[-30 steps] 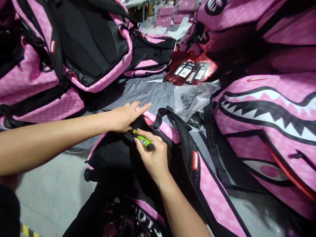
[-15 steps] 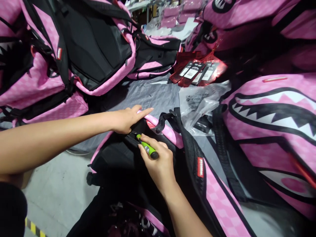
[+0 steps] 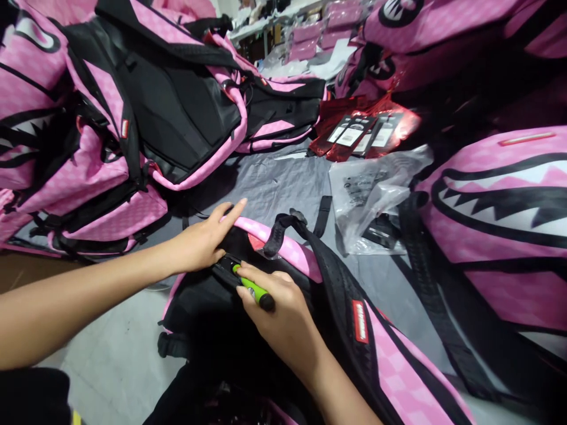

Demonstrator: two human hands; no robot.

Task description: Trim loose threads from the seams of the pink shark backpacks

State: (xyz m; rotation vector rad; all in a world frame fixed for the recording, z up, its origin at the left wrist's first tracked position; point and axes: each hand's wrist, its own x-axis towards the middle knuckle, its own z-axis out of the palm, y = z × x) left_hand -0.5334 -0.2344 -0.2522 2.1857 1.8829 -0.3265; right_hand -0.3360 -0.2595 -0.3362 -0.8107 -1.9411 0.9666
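A pink and black backpack (image 3: 390, 378) lies back-up in front of me on a grey table sheet (image 3: 283, 177). My left hand (image 3: 206, 239) rests flat on its top edge, fingers stretched out, pressing the pink rim down. My right hand (image 3: 279, 310) is closed round a small tool with a green and black handle (image 3: 254, 290), its tip pointing into the black fabric just under the left hand. The tool's tip is hidden by the fabric. A black carry loop (image 3: 283, 227) stands up just beyond both hands.
Pink backpacks with shark-mouth prints are heaped at left (image 3: 88, 153) and at right (image 3: 500, 218). Red and black hang tags (image 3: 358, 133) lie at the back. A clear plastic bag (image 3: 376, 195) lies right of the carry loop. More wrapped pink items (image 3: 310, 41) sit far behind.
The view has tilted and shifted, so everything sits lower and further right. My left hand has slid back a little along the rim. My right hand keeps the green tool in place.
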